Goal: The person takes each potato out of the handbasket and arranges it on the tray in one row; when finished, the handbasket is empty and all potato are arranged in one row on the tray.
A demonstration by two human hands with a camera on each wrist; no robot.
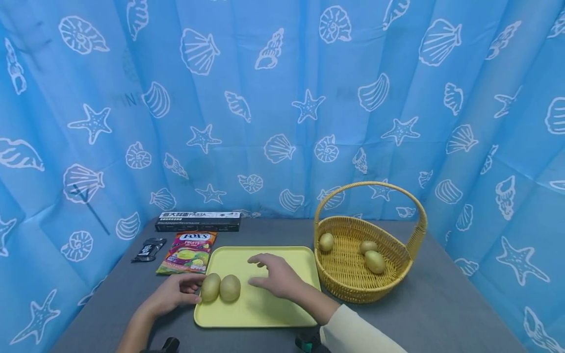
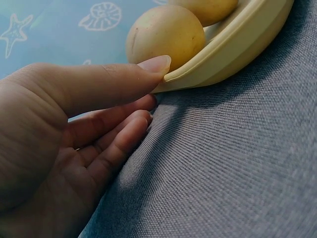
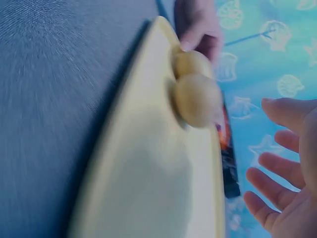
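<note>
- We log two potatoes [image 1: 230,288], lower centre-left, long axes up-frame.
- Left hand [image 1: 173,294] nearer, at their left; grip loosely parted.
- Right hand [image 1: 280,277]: rightward, grip spread.

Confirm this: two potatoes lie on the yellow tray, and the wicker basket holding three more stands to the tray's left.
Wrong side: the head view shows the wicker basket with three potatoes standing to the right of the yellow tray. Two potatoes do lie on the tray.
</note>
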